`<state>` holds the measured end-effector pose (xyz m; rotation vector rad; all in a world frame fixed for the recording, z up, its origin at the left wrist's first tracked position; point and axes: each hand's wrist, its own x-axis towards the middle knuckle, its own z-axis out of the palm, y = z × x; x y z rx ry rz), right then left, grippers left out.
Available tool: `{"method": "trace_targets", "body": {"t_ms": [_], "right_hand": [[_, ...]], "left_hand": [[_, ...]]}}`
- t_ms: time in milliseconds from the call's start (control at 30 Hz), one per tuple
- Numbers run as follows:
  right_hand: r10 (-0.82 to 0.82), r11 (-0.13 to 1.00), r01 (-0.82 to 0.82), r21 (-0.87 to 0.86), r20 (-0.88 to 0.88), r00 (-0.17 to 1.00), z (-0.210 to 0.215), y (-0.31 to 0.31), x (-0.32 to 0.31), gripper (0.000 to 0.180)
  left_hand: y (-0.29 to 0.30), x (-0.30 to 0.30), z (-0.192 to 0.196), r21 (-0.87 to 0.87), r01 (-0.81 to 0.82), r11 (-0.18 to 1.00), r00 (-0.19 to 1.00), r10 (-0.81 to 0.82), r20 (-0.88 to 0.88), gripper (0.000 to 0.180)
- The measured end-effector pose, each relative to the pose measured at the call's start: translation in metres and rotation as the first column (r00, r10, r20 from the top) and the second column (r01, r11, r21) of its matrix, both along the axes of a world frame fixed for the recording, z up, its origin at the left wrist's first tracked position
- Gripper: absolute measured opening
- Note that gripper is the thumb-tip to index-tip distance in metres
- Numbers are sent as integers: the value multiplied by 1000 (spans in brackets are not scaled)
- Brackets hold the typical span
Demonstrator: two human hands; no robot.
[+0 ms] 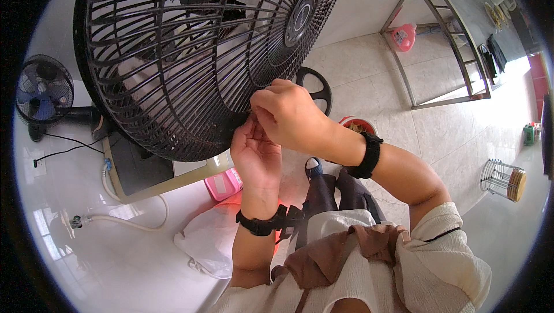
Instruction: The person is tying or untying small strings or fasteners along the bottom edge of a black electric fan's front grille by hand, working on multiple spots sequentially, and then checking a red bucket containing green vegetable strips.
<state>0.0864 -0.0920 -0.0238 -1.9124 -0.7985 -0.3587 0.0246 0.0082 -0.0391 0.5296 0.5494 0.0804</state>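
A large black fan with a wire grille (216,42) fills the upper left, tilted toward me, its round hub cap (301,17) facing right. Both my hands meet at the grille's lower right part. My left hand (258,154) has its palm turned up, with thumb and fingertips pinched together against the wires. Just above and to the right, my right hand (288,118) is closed with bent fingers, its fingertips close to those of the left. Whatever lies between the fingertips is hidden or too small to make out. Dark bands circle both wrists.
A smaller fan (43,88) stands at the far left. Under the big fan is a boxy appliance (135,189) with a hose. Near my feet are a pink container (224,184), a white bag (210,238) and a red-rimmed bin (359,122). A metal-framed table (444,36) stands upper right.
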Motion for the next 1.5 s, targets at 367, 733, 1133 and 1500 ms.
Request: {"method": "trace_targets", "body": {"t_ms": [367,733,1133,1500], "right_hand": [[25,999,-25,37,11,1000,-2,-6,1,7],[47,984,-2,177,-251,967,-8,-7,-2,5],[165,970,-23,242,-586,794,-10,-14,1,10],[149,963,-4,269,-521,841,-17,-21,-3,9]], "left_hand": [[-3,1,1,51,-28,998,1000,28,3,22],[-6,1,5,30,-79,996,997,80,-19,20],[-5,2,6,4,-86,996,996,86,-16,22],[-9,3,9,-32,-76,997,996,75,-51,20]]}}
